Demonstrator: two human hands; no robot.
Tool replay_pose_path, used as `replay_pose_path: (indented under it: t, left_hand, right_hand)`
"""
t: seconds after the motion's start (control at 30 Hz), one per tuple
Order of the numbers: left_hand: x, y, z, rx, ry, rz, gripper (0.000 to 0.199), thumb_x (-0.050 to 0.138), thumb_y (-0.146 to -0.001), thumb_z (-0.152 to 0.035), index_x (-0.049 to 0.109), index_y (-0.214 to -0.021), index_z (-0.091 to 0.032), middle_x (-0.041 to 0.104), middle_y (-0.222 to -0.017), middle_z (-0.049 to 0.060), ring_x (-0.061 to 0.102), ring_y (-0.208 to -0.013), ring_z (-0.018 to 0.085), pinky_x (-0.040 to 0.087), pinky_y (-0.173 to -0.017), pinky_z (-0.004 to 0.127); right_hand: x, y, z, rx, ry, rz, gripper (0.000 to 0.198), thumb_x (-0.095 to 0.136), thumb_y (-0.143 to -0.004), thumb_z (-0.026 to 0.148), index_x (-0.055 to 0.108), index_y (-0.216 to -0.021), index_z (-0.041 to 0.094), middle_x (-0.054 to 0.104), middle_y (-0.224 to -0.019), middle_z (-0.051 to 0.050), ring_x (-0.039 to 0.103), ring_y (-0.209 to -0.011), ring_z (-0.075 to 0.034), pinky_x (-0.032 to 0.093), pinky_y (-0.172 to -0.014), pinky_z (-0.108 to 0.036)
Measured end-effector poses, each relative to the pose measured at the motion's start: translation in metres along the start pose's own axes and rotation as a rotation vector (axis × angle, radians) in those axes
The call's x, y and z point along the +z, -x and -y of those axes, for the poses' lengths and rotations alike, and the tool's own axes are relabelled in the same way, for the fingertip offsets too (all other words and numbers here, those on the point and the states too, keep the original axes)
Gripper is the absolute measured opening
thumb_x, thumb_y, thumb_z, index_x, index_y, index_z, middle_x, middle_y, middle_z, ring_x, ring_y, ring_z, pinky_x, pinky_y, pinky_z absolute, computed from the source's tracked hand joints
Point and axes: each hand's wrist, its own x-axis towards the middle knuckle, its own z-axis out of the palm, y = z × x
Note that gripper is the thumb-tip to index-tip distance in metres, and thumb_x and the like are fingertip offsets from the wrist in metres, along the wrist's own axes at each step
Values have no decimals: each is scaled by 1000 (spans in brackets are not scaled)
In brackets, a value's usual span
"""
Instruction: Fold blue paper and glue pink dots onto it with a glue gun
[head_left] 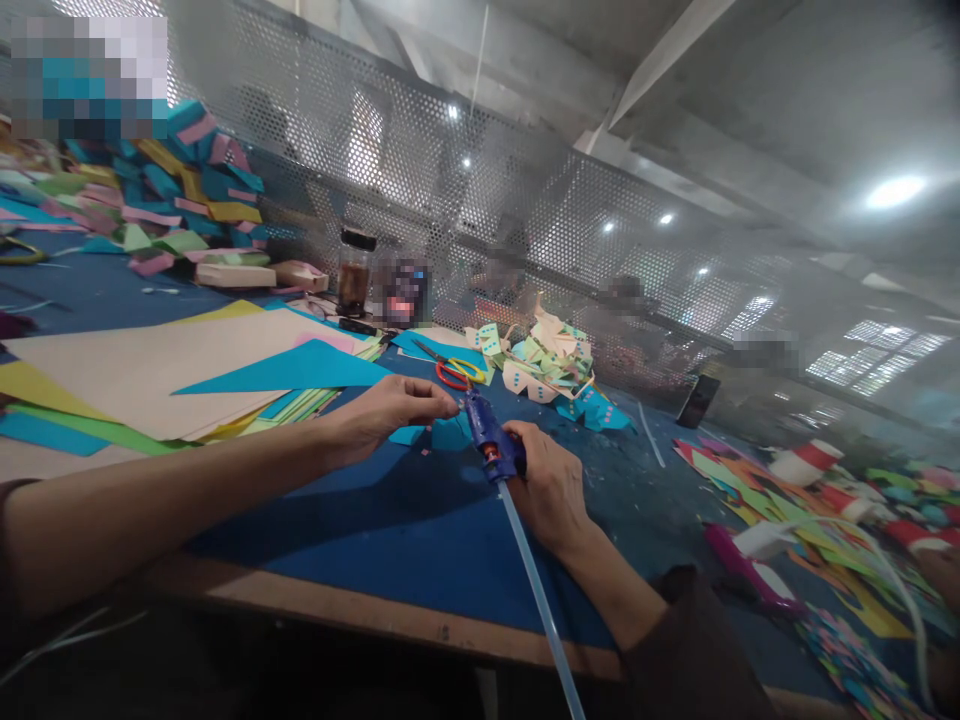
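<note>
My right hand (551, 480) is wrapped round a blue hot glue gun (484, 435), its nozzle pointing away from me. A long translucent glue stick (536, 590) runs out of the gun's back toward the table's front edge. Close to the nozzle, my left hand (394, 410) has thumb and fingers pinched together; whatever may be between the tips is too small to make out. Under and beside the gun lies a blue paper piece (450, 433) on the blue tabletop (420, 540). Scissors (459, 372) with red and yellow handles rest just beyond the nozzle.
Stacked coloured paper sheets (150, 365) lie left, with folded paper pieces (180, 190) heaped behind. Dotted paper cutouts (551, 360) sit ahead. A jar (354, 275) stands by the mesh screen (420, 150). At right are a power strip (750, 570) and paper strips (817, 540).
</note>
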Motion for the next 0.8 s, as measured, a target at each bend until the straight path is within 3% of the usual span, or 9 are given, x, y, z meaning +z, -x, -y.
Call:
replay_pose_path:
  t: [0.33, 0.53, 0.8]
  left_hand:
    - [-3, -5, 5, 37, -77, -66, 14, 77, -68, -35, 75, -67, -21, 72, -79, 4, 62, -84, 22, 44, -82, 35]
    - [-5, -5, 6, 40, -105, -68, 16, 78, -67, -38, 75, -65, -23, 71, -78, 4, 61, -83, 22, 44, -80, 35]
    - [-5, -6, 4, 33, -104, -61, 23, 81, -68, -43, 74, -70, -21, 70, -80, 3, 60, -87, 22, 42, -79, 33]
  right_hand:
    - [5, -2, -1, 192, -137, -38, 27, 57, -85, 28, 59, -111, 21, 73, -81, -2, 71, -68, -20, 46, -61, -25]
    - [3, -4, 3, 311, -253, -28, 28, 56, -85, 30, 58, -111, 22, 74, -84, -1, 70, -68, -20, 48, -62, -25]
    - [5, -2, -3, 224, -159, -31, 28, 58, -85, 29, 58, -112, 22, 73, -82, -1, 71, -70, -21, 47, -63, -25]
